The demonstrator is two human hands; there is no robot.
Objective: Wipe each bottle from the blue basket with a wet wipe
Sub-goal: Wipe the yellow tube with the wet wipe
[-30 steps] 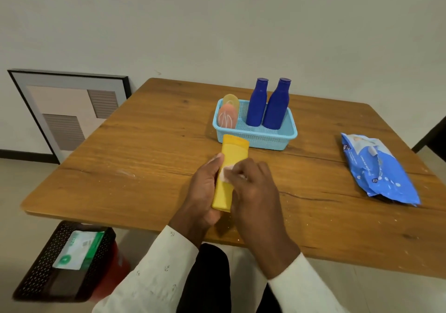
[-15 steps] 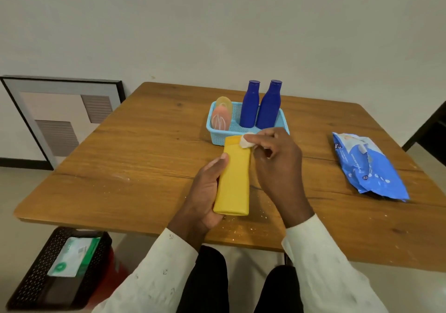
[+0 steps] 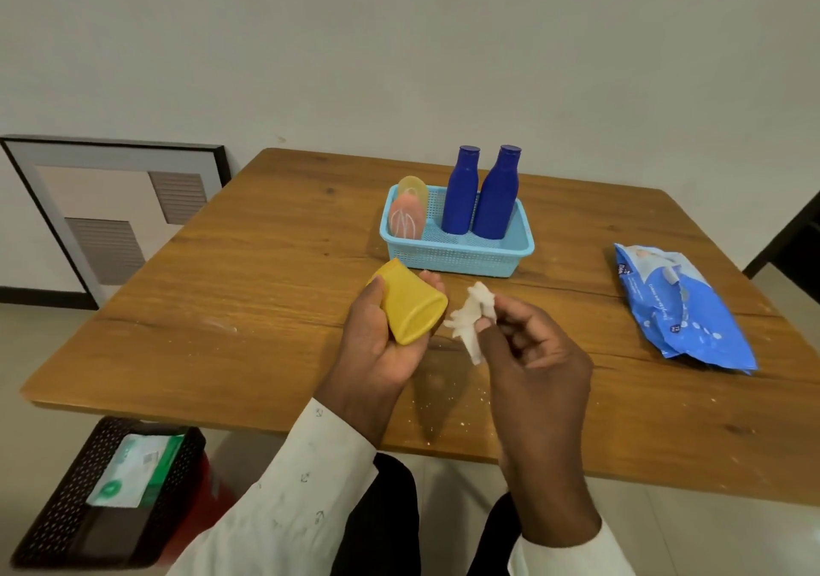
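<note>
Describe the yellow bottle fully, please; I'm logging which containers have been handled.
The yellow bottle is opaque, smooth plastic with a flattened oval body, no label visible. The left hand grips it above the wooden table, tilted with its flat end toward the camera. The wet wipe is beside it, not touching.

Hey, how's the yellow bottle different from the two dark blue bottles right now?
The yellow bottle is held in the left hand, tilted with its flat end toward the camera; the dark blue bottles stand upright in the blue basket. The yellow one looks squat and flat-sided, the blue ones slim with narrow necks. All are opaque.
</note>
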